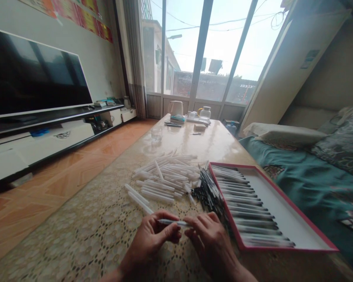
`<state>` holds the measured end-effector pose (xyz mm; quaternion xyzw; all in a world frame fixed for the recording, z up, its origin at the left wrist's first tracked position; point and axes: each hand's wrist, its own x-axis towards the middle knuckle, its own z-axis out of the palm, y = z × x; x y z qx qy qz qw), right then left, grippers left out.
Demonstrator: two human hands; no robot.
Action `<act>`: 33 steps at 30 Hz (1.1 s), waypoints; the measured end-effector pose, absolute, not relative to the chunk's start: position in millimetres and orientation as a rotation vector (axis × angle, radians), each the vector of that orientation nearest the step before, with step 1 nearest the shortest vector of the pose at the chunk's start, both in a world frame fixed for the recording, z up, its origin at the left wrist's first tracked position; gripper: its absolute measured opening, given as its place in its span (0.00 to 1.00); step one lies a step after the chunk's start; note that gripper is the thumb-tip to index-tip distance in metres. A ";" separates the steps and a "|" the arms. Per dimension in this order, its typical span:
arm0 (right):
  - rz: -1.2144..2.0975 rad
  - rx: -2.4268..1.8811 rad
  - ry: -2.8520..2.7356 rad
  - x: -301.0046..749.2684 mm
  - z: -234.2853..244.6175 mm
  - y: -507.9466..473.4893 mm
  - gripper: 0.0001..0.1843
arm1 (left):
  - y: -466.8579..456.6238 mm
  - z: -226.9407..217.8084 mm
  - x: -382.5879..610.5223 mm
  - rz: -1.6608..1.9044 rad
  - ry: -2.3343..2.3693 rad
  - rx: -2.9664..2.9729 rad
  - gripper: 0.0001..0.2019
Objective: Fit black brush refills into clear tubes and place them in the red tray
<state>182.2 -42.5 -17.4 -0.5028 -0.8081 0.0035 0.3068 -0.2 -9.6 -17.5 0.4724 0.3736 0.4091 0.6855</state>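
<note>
Between my two hands, a slim white pen (175,222) lies roughly level above the near part of the table. My left hand (151,235) pinches its left end between thumb and fingers. At the other end my right hand (210,239) closes its fingertips on the pen and hides that tip. Just beyond them spreads a loose pile of white pen barrels (161,182). Dark, thin pen refills (209,192) lie heaped to its right. A pink-rimmed shallow box (294,205) beside my right hand holds a column of pens (247,203) with dark ends.
The long table (97,235) has a patterned cover. A drinking glass (156,135) stands past the barrels; a glass jug (205,112) and a tissue box (176,109) are at the far end. A sofa (297,168) borders the right side; a television (38,74) is at left.
</note>
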 end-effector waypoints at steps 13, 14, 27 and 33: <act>0.163 -1.593 -1.839 195.0 -32.2 -38.0 0.14 | -18.0 30.0 10.0 0.428 1.057 2.280 0.11; 0.159 -1.593 -1.837 195.2 -31.5 -37.8 0.15 | -10.0 32.6 12.7 0.395 1.059 2.394 0.11; 0.034 -1.582 -1.799 199.0 -27.3 -34.2 0.15 | 52.9 12.5 30.1 0.385 1.276 2.796 0.08; -0.010 -1.563 -1.778 197.5 -24.0 -35.0 0.14 | 50.8 9.7 27.8 0.449 1.248 2.717 0.07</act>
